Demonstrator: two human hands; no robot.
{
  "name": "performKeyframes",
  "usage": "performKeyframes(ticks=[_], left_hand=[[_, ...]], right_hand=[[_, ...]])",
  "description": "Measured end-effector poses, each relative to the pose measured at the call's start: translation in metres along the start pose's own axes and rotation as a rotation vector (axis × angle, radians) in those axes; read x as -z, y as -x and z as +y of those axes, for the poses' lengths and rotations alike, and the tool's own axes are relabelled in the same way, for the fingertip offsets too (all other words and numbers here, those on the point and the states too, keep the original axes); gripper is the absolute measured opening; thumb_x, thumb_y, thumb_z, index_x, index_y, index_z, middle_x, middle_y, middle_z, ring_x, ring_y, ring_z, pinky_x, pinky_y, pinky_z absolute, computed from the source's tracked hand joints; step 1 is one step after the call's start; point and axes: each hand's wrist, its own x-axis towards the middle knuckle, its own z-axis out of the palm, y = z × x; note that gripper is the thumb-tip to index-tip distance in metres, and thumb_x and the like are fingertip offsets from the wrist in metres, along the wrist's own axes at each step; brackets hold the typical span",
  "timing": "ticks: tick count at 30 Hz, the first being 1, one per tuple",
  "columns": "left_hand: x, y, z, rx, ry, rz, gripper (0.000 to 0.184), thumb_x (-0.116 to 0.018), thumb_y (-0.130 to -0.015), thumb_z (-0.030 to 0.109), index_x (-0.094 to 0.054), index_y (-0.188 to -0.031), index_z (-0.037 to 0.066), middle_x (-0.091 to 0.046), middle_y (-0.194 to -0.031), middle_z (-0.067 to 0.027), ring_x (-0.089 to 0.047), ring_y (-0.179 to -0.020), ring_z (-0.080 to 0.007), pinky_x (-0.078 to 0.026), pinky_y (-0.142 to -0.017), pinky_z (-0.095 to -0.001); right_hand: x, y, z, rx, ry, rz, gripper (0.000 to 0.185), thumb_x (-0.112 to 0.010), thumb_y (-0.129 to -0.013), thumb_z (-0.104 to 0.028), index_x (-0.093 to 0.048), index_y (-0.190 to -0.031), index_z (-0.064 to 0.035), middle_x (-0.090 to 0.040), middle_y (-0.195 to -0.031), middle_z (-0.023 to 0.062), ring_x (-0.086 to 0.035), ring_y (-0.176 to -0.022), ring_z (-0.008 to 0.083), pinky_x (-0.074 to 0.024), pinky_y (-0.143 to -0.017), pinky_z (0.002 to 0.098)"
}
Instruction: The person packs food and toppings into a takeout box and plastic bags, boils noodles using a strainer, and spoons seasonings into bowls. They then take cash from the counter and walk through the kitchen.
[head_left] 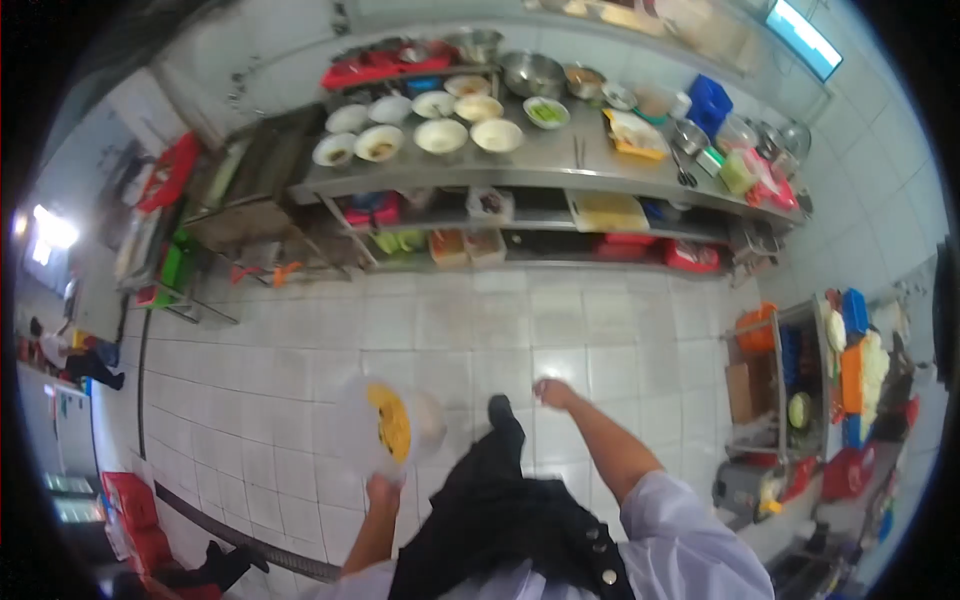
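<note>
Hands are well apart: left hand (383, 491)'s clamped on the near rim of the plate (353, 428), which sits just ahead of it, yellow food (395, 422) running lengthwise away from the body. Right hand (552, 393)'s farther off, too blurry to tell if closed.

Along the far wall we see a steel counter (575, 183) with pale bowls (441, 137) grouped toward its left, a large metal basin (533, 75) behind, and a yellow-edged tray (640, 153) and a blue container (709, 105) toward the right. Beneath, we find a red tub (692, 257) on the lower shelf, and at the right side an orange bucket (757, 330) in a metal rack (781, 400). On our left, we notice a green crate (178, 266), a dark grate (240, 541) in the tiled floor (440, 310), and, well apart, another person (82, 362).
</note>
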Motion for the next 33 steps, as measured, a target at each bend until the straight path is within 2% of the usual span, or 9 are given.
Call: performKeyframes(ticks=[2,7,12,14,16,22,28,30,33], left_hand=[[-0.079,-0.053,0.011,0.051,0.014,0.034,0.061,-0.053,-0.108,0.024,-0.028,-0.162,0.013,-0.056,-0.146,-0.0191,-0.066,-0.123,-0.0396,-0.064,-0.089,-0.0587],[-0.291,-0.097,0.124,0.119,-0.189,0.126,0.061,-0.052,-0.107,0.012,-0.026,-0.163,0.014,-0.055,-0.147,-0.0192,-0.066,-0.124,-0.0396,-0.069,-0.081,-0.0548],[-0.421,-0.116,0.213,0.022,-0.322,-0.067,0.057,-0.054,-0.107,0.012,-0.035,-0.161,0.013,-0.06,-0.142,-0.0171,-0.071,-0.117,-0.0333,-0.069,-0.077,-0.0455],[-0.443,-0.15,0.207,-0.365,-0.463,-0.212,0.055,-0.054,-0.107,0.013,-0.04,-0.16,0.009,-0.063,-0.141,-0.0184,-0.071,-0.117,-0.0306,-0.068,-0.081,-0.0407],[-0.491,-0.15,0.233,-0.215,-0.637,-0.076,0.05,-0.055,-0.102,0.01,-0.05,-0.151,0.003,-0.07,-0.128,-0.0231,-0.073,-0.115,-0.0312,-0.06,-0.092,-0.043],[-0.628,-0.15,0.32,-0.104,-0.822,0.025,0.057,-0.06,-0.101,0.015,-0.045,-0.154,0.001,-0.071,-0.127,-0.0308,-0.07,-0.122,-0.0448,-0.054,-0.102,-0.0489],[-0.659,-0.145,0.316,-0.069,-0.818,0.017,0.06,-0.06,-0.1,0.015,-0.045,-0.156,0.002,-0.071,-0.133,-0.0286,-0.068,-0.126,-0.0454,-0.052,-0.105,-0.0478],[-0.662,-0.142,0.303,-0.146,-0.775,-0.013,0.06,-0.061,-0.1,0.016,-0.044,-0.157,0.002,-0.072,-0.129,-0.0289,-0.071,-0.12,-0.0453,-0.055,-0.101,-0.0481],[-0.672,-0.128,0.31,-0.042,-0.649,-0.089,0.069,-0.064,-0.099,0.019,-0.038,-0.16,-0.001,-0.073,-0.119,-0.0332,-0.07,-0.113,-0.0508,-0.056,-0.095,-0.0537]], right_hand=[[0.092,-0.011,-0.03,-0.236,-0.077,0.191,0.035,-0.063,-0.1,-0.037,-0.077,-0.111,-0.0072,-0.077,-0.109,0.024,-0.074,-0.106,0.0424,-0.0579,-0.093,0.0506],[0.307,-0.127,-0.061,-0.15,0.052,0.571,0.026,-0.066,-0.099,-0.028,-0.07,-0.107,-0.0032,-0.075,-0.099,0.0296,-0.071,-0.098,0.0499,-0.0568,-0.087,0.0577],[0.482,-0.296,-0.063,-0.091,0.316,0.913,0.042,-0.074,-0.096,-0.027,-0.061,-0.128,-0.004,-0.065,-0.122,0.0272,-0.066,-0.113,0.0495,-0.0558,-0.095,0.0572],[0.527,-0.35,-0.059,-0.261,0.312,0.836,0.056,-0.072,-0.098,-0.044,-0.062,-0.137,-0.005,-0.063,-0.126,0.0272,-0.066,-0.119,0.0462,-0.0554,-0.1,0.0566],[0.542,-0.392,-0.031,-0.337,0.561,0.712,0.059,-0.073,-0.094,-0.052,-0.067,-0.131,-0.0059,-0.064,-0.127,0.0251,-0.066,-0.119,0.0446,-0.0553,-0.099,0.0564],[0.56,-0.385,0.01,-0.072,0.455,0.754,0.028,-0.062,-0.106,-0.028,-0.066,-0.12,-0.0036,-0.066,-0.121,0.0243,-0.07,-0.103,0.0416,-0.0568,-0.086,0.0521],[0.593,-0.194,-0.155,0.136,0.18,0.327,0.037,-0.065,-0.108,-0.015,-0.062,-0.143,-0.0027,-0.072,-0.095,0.0143,-0.063,-0.073,0.0184,-0.0527,-0.071,0.0354],[0.589,-0.153,-0.169,-0.02,0.084,0.022,0.029,-0.069,-0.105,-0.017,-0.073,-0.125,0.0027,-0.078,-0.107,0.0237,-0.077,-0.092,0.0359,-0.0582,-0.083,0.0431],[0.556,-0.124,-0.157,-0.056,0.166,0.07,0.031,-0.071,-0.102,-0.022,-0.077,-0.118,0.0034,-0.077,-0.106,0.0284,-0.077,-0.099,0.0421,-0.0591,-0.089,0.0462]])
